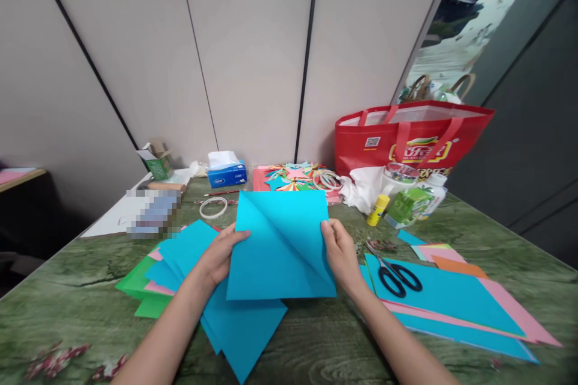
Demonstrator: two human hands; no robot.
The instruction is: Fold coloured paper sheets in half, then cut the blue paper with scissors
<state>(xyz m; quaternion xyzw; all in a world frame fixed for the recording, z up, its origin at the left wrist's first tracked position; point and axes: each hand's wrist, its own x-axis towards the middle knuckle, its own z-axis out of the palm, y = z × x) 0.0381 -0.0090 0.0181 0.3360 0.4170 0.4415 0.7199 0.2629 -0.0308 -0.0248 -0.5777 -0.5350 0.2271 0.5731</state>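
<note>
Between my two hands a square sheet of blue paper (275, 252) is held up, with a diagonal crease running from its upper left to its lower right. My left hand (223, 249) pinches the left edge, thumb on the front face. On the right edge, my right hand (339, 249) grips with its thumb near the front and fingers partly hidden behind. Below and left lie loose blue sheets (246, 334) and green sheets (144, 286), some tucked under others. Black-handled scissors (397, 277) rest on a stack of blue and pink paper (460, 298) to the right.
Behind the sheet are a roll of tape (214, 208), a blue tissue box (226, 174) and colourful paper stars (295, 179). A yellow glue stick (378, 210), a green box (404, 207) and a red bag (406, 138) stand at back right. Paper scraps (438, 252) lie nearby.
</note>
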